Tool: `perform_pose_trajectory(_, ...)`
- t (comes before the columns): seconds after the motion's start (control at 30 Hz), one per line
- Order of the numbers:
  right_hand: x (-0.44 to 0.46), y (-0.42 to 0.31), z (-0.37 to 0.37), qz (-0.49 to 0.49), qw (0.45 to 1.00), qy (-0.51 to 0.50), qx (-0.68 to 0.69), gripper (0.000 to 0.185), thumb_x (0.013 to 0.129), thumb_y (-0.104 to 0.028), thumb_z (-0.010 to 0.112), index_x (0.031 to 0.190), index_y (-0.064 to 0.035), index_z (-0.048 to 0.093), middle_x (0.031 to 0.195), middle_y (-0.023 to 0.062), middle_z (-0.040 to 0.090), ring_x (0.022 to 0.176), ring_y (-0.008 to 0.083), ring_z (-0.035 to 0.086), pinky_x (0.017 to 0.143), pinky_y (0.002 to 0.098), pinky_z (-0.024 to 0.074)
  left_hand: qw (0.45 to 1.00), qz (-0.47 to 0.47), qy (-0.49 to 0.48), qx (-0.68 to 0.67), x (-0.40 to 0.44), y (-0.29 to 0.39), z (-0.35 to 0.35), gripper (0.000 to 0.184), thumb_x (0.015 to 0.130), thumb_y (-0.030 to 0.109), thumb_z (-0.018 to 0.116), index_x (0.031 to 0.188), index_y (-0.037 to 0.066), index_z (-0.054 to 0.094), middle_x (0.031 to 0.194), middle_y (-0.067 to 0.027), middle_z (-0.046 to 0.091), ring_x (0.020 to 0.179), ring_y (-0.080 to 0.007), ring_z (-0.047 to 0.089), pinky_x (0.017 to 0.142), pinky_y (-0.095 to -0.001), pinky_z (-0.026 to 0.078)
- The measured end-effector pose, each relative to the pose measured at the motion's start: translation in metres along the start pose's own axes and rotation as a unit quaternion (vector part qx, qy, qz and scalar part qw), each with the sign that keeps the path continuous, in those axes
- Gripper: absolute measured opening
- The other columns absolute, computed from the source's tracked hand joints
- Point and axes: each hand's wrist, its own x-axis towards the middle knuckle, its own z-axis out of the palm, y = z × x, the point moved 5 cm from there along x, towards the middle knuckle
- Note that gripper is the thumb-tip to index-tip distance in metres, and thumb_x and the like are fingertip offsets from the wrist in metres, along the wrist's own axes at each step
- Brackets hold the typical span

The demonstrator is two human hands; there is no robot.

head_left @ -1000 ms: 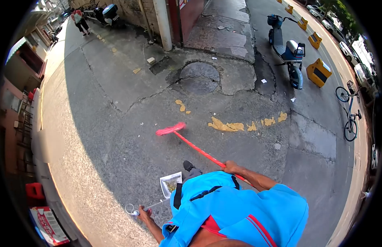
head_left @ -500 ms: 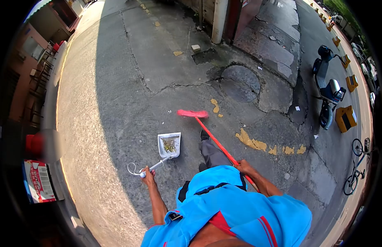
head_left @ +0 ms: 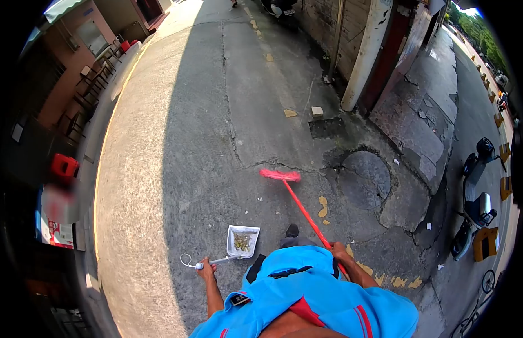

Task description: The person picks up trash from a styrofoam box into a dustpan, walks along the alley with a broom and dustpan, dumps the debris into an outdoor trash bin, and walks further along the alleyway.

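Note:
My left hand (head_left: 207, 268) is closed round the handle end of a white long-handled dustpan (head_left: 230, 231), where a thin wire loop sticks out. Yellowish-brown debris (head_left: 242, 243) lies in the pan. My right hand (head_left: 341, 253) grips the red pole of a broom (head_left: 306, 214) close to my body. The broom's pink-red head (head_left: 279, 175) is ahead of the dustpan and to its right, at the pavement, slightly blurred. Whether its bristles touch the ground I cannot tell. Small white scraps (head_left: 259, 199) lie on the pavement between broom head and pan.
A round manhole cover (head_left: 365, 179) and cracked paving are to the right. A parked scooter (head_left: 475, 197) stands beside yellow-black barriers (head_left: 485, 244). A white post (head_left: 367, 56) rises ahead. Chairs (head_left: 92, 84) and a red stool (head_left: 64, 167) line the left side.
The view has tilted up and moved forward, showing more road ahead. The broom head is now farther from the dustpan. Both hands keep their holds.

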Motion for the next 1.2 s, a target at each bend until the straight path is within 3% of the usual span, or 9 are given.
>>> perform_pose_trajectory(0.2,0.065,-0.038,-0.038,-0.022,0.999,-0.01,-0.039,0.04,0.074,-0.028,0.062,0.102,0.0,0.063,0.082,0.0159,0.065,0.077,0.0257,0.062,0.073,0.0365,0.0462,0.999,-0.003,0.036,-0.01,0.002,0.033,0.032,0.022,0.075,0.013,0.06,0.09,-0.002,0.055,0.067,-0.0138,0.058,0.045,-0.0206,0.058,0.034,-0.0267,0.049)
perform_pose_trajectory(0.23,0.07,-0.053,-0.046,-0.066,0.994,0.004,-0.085,0.034,0.077,-0.025,0.061,0.1,-0.0004,0.062,0.073,0.0135,0.063,0.064,0.0233,0.062,0.06,0.0366,0.0482,0.999,-0.006,0.039,0.001,-0.001,0.043,0.038,0.023,0.074,0.013,0.061,0.09,-0.002,0.055,0.067,-0.0136,0.058,0.044,-0.0205,0.058,0.034,-0.0266,0.049)
perform_pose_trajectory(0.27,0.076,-0.065,-0.052,-0.068,0.994,0.005,-0.087,0.034,0.077,-0.025,0.061,0.1,-0.0004,0.062,0.073,0.0135,0.063,0.064,0.0233,0.062,0.06,0.0366,0.0482,0.999,-0.007,0.042,0.013,0.001,0.053,0.046,0.023,0.074,0.013,0.061,0.09,-0.002,0.054,0.066,-0.0134,0.057,0.044,-0.0204,0.058,0.034,-0.0264,0.049)
perform_pose_trajectory(0.33,0.086,-0.09,-0.064,0.044,0.996,-0.048,0.06,0.027,0.08,-0.023,0.059,0.094,0.0,0.061,0.064,0.0096,0.059,0.048,0.0176,0.056,0.043,0.0333,0.0448,0.999,-0.015,0.051,0.005,0.011,0.064,0.062,0.023,0.074,0.014,0.064,0.088,0.0,0.053,0.068,-0.0114,0.057,0.042,-0.0182,0.056,0.034,-0.0252,0.048)
perform_pose_trajectory(0.43,0.116,-0.137,-0.086,0.025,0.994,-0.047,0.096,0.019,0.083,-0.018,0.056,0.092,-0.0016,0.057,0.057,0.006,0.053,0.038,0.0137,0.049,0.033,0.0307,0.0395,0.999,0.011,0.051,-0.009,0.017,0.096,0.088,0.025,0.072,0.015,0.062,0.087,-0.002,0.052,0.069,-0.0126,0.057,0.044,-0.0194,0.057,0.033,-0.0259,0.048)
perform_pose_trajectory(0.67,0.213,-0.252,-0.135,-0.055,0.993,0.012,0.105,0.02,0.083,-0.018,0.057,0.09,0.0003,0.056,0.056,0.0054,0.052,0.039,0.0141,0.049,0.034,0.0317,0.0403,0.999,0.014,0.023,-0.023,0.081,0.177,0.19,0.022,0.074,0.014,0.064,0.086,-0.001,0.054,0.068,-0.0109,0.056,0.042,-0.0175,0.056,0.035,-0.0246,0.049)
perform_pose_trajectory(0.97,0.278,-0.33,-0.182,0.056,0.996,0.017,0.061,0.023,0.081,-0.018,0.061,0.086,0.0043,0.059,0.057,0.0077,0.054,0.042,0.014,0.049,0.037,0.03,0.0371,1.0,0.021,-0.01,-0.021,0.171,0.305,0.353,0.023,0.076,0.016,0.064,0.089,-0.001,0.056,0.073,-0.0115,0.059,0.047,-0.0176,0.058,0.039,-0.0248,0.051)
perform_pose_trajectory(1.07,0.293,-0.351,-0.173,0.084,0.989,0.008,0.123,0.026,0.08,-0.02,0.063,0.087,0.005,0.061,0.059,0.0086,0.057,0.046,0.0148,0.051,0.04,0.0321,0.039,0.999,0.026,-0.024,-0.034,0.201,0.34,0.399,0.022,0.075,0.015,0.065,0.089,0.0,0.055,0.072,-0.011,0.059,0.047,-0.0168,0.058,0.039,-0.024,0.05)
perform_pose_trajectory(1.2,0.321,-0.385,-0.175,0.038,0.995,0.08,0.043,0.029,0.078,-0.022,0.064,0.087,0.0054,0.064,0.062,0.0091,0.059,0.053,0.0155,0.053,0.047,0.0344,0.0413,0.996,0.03,-0.031,-0.077,0.223,0.382,0.465,0.02,0.075,0.015,0.065,0.087,0.001,0.057,0.071,-0.0106,0.06,0.048,-0.0156,0.059,0.041,-0.0229,0.05)
